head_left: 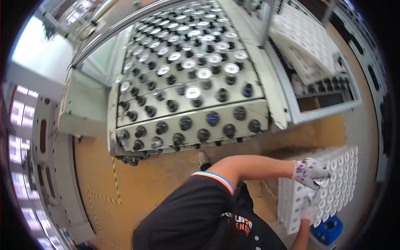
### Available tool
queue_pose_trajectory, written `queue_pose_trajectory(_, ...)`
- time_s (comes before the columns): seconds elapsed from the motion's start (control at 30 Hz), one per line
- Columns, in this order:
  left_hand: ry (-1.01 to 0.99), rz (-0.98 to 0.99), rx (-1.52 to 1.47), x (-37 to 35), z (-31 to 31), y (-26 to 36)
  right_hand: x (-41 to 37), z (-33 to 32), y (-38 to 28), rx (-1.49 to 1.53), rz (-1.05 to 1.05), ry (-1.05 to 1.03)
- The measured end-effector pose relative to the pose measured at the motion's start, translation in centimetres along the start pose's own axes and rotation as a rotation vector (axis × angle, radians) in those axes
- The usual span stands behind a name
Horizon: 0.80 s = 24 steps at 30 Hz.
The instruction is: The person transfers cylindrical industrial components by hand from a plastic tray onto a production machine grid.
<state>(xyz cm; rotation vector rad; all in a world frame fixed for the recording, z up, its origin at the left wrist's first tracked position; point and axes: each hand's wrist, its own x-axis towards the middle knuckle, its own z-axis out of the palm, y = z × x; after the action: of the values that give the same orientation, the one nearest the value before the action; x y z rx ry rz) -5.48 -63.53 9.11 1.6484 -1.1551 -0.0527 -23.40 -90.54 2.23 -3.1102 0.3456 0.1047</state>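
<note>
My left hand [311,172], in a white glove with dark patches, reaches across to the top of a stack of white trays [295,210]. Its fingers curl down among the white ring-shaped pieces [334,179] standing in rows there; what they hold, if anything, is hidden. Lower down, my right hand [308,210], also gloved, is at the same tray's near side. Blur hides its fingers and anything in them.
A long pale machine bed [191,109] carries rows of black holders, many topped by shiny white discs [204,73]. More white trays [306,39] lean on a metal frame at upper right. A blue container [329,231] sits beside the stack. Yellow-black tape [116,179] marks the floor.
</note>
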Motion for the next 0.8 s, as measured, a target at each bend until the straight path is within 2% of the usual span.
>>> queue_pose_trajectory(0.03, 0.091, -0.103, -0.020, -3.3, -3.4, 1.7, 0.3, -2.1, -2.0, 0.060, 0.078, -0.088)
queue_pose_trajectory(0.07, 0.348, -0.083, 0.002, -6.9, -6.2, 2.1, 0.6, -4.2, -4.1, 0.113, 0.161, -0.171)
queue_pose_trajectory(0.1, 0.599, -0.053, 0.025, -11.1, -8.8, 1.0, 0.5, -3.7, -3.9, 0.137, 0.227, -0.075)
queue_pose_trajectory(0.17, 0.879, -0.437, -0.079, -21.4, -15.9, 2.2, -0.1, -2.6, -5.2, 0.259, 0.334, 0.194)
queue_pose_trajectory(0.23, 1.252, -0.767, -0.237, -32.8, -22.2, 3.8, 0.1, -1.4, -7.2, 0.425, 0.373, 0.383)
queue_pose_trajectory(0.3, 1.536, -0.903, -0.198, -42.7, -28.4, 6.2, 1.2, -0.8, -12.7, 0.629, 0.357, 0.454)
queue_pose_trajectory(0.37, 1.544, -0.892, 0.199, -50.8, -34.3, 8.1, 2.9, -1.5, -20.6, 0.832, 0.288, 0.371)
queue_pose_trajectory(0.4, 1.603, -0.864, 0.232, -51.7, -36.9, 10.1, 3.8, -2.1, -25.0, 0.934, 0.238, 0.299)
queue_pose_trajectory(0.43, 1.624, -0.845, 0.443, -56.6, -39.0, 8.1, 4.7, -2.8, -29.4, 1.016, 0.178, 0.197)
queue_pose_trajectory(0.47, 1.481, -1.166, 0.909, -58.7, -40.8, 7.9, 5.4, -3.6, -33.9, 1.065, 0.110, 0.071)
queue_pose_trajectory(0.5, 1.343, -1.436, 0.861, -57.6, -42.3, 9.2, 6.0, -4.7, -37.9, 1.060, 0.003, -0.045)
queue_pose_trajectory(0.57, 1.050, -1.614, 0.928, -58.1, -44.0, 8.7, 7.3, -6.7, -45.1, 1.049, -0.181, -0.342)
queue_pose_trajectory(0.6, 1.049, -1.653, 0.995, -60.2, -44.4, 6.8, 8.1, -6.4, -47.7, 0.904, -0.454, -0.183)
queue_pose_trajectory(0.63, 0.940, -1.613, 1.081, -62.3, -44.8, 5.4, 8.8, -6.2, -50.1, 0.742, -0.715, -0.023)
queue_pose_trajectory(0.7, 0.715, -1.512, 1.232, -65.2, -45.1, 3.1, 7.4, -9.7, -57.2, 0.768, -0.802, -0.053)
queue_pose_trajectory(0.73, 0.839, -1.661, 1.026, -60.7, -45.3, 5.9, 7.7, -10.0, -59.7, 0.733, -0.908, -0.036)
queue_pose_trajectory(0.8, 0.819, -1.677, 1.002, -62.0, -45.0, 4.5, 7.8, -10.0, -64.1, 0.689, -1.072, -0.021)
